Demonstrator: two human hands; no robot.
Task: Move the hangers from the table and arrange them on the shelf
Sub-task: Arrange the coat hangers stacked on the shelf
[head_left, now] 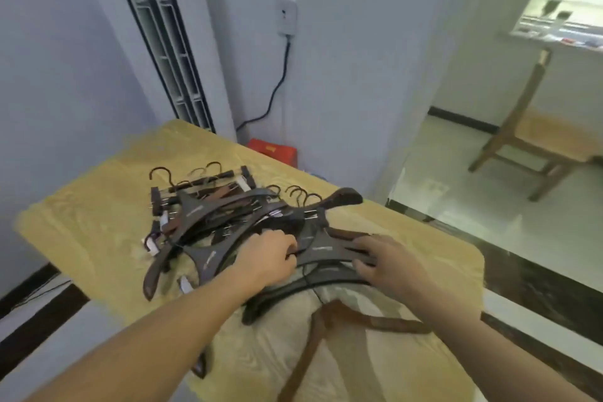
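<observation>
Fingers (288, 246) amid piled hangers (208, 215)

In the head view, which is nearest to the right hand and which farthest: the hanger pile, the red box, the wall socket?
From the right hand:
1. hanger pile, touching the hand, on the table.
2. red box, beyond the table's far edge, on the floor.
3. wall socket, high on the back wall.

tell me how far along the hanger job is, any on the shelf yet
Nothing looks done: no shelf is in view, and the pile of hangers lies tangled on the yellow table. In hand: the left hand and right hand are both on the dark hangers at the near side of the pile, though a firm grip isn't clear. Left: essentially the whole pile, including the brown hanger nearest the person.
</observation>
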